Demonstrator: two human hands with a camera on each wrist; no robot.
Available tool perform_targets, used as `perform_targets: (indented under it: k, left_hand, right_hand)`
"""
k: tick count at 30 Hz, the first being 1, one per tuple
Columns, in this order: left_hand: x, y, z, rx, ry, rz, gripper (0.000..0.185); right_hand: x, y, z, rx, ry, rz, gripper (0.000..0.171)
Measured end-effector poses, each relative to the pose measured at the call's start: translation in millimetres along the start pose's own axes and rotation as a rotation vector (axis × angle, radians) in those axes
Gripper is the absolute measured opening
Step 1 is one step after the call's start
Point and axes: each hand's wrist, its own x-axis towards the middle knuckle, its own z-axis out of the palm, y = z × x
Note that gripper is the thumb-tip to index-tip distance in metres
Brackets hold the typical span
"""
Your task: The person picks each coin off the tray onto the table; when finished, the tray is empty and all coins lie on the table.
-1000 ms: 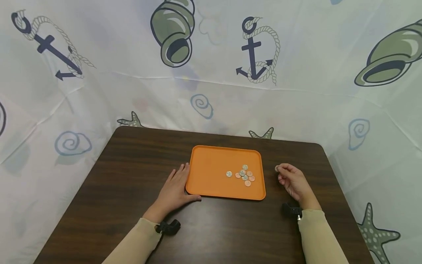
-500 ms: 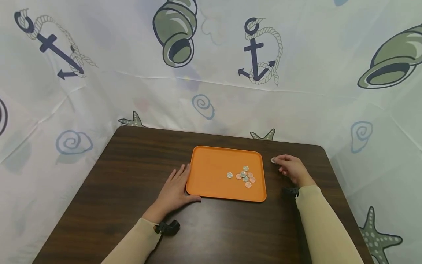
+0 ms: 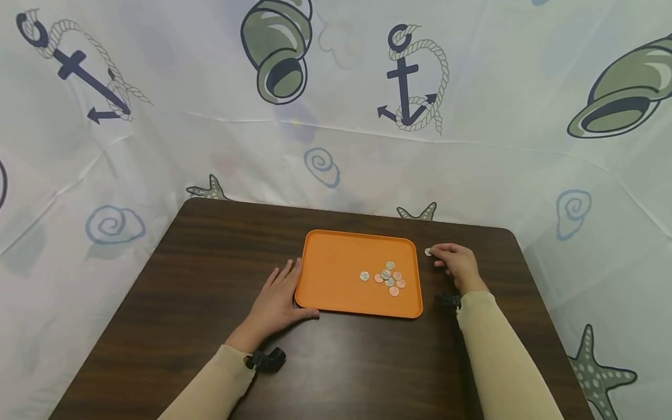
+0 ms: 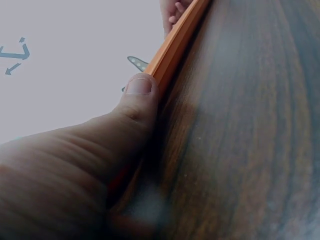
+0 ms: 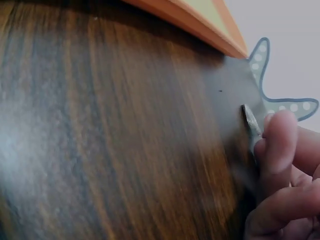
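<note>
An orange tray [image 3: 336, 262] lies in the middle of a dark wooden table [image 3: 184, 291]. Several silver and copper coins [image 3: 388, 279] sit in its right half. My left hand [image 3: 278, 300] rests flat on the table against the tray's left edge, thumb [image 4: 139, 97] pressed along the rim of the orange tray [image 4: 175, 42]. My right hand [image 3: 455, 263] is just right of the tray's far right corner and pinches a silver coin [image 3: 427, 252] at its fingertips. In the right wrist view the silver coin [image 5: 251, 125] stands on edge low over the table, close to the tray's corner [image 5: 220, 35].
A white curtain [image 3: 336, 116] printed with anchors, shells and starfish hangs behind and beside the table. The table's far edge lies close behind the tray. Bare tabletop lies left of and in front of the tray.
My right hand has carried the silver coin forward and leftward, from beside the tray's right edge to near its far right corner. The left hand and tray have stayed put.
</note>
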Motion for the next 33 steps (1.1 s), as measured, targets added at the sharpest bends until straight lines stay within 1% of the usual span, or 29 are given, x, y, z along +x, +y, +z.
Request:
perform_targets:
  k: [3,7,10,13,16,18,21,23,25,27,29,33]
  left_hand:
    - [-0.6,0.0,-1.7,-0.006,-0.003,-0.002,0.139]
    - [3.0,0.7,-1.7,0.004,0.001,0.007,0.139]
    - [5.8,0.9,-2.6,0.007,0.008,0.021,0.138]
    - [5.3,1.3,-4.3,0.006,0.01,0.022,0.137]
    - [1.6,0.7,-4.4,0.016,0.003,0.012,0.138]
    - [-0.1,0.1,-3.7,0.013,0.001,0.01,0.138]
    - [-0.2,0.6,-1.4,-0.006,0.007,0.022,0.137]
    - [-0.4,0.5,-0.5,-0.018,0.012,0.023,0.137]
    - [-1.1,-0.1,0.3,-0.016,0.016,0.02,0.136]
    - [-1.7,-0.9,0.2,-0.008,0.018,0.016,0.136]
    - [-1.7,-1.6,0.1,0.003,0.019,0.014,0.137]
    - [-1.5,-0.4,-1.4,0.007,0.015,0.019,0.137]
  right_hand:
    - [-1,3,-2,0.01,-0.037,-0.016,0.05]
    - [-3,7,-7,0.015,-0.078,-0.027,0.055]
    - [-6,8,-7,0.023,-0.092,-0.034,0.058]
    - [-14,7,-4,0.062,-0.118,-0.036,0.06]
    - [-33,2,7,0.047,-0.139,-0.052,0.057]
    - [-49,-4,15,-0.009,-0.158,-0.108,0.052]
    - [-71,-15,29,-0.141,-0.182,-0.246,0.043]
    - [-80,-22,38,-0.249,-0.192,-0.336,0.035]
    - [-85,-28,47,-0.363,-0.18,-0.395,0.029]
    - [-87,-30,55,-0.473,-0.157,-0.418,0.026]
    - [-87,-29,64,-0.554,-0.138,-0.423,0.026]
    - [-83,-23,77,-0.638,-0.105,-0.402,0.028]
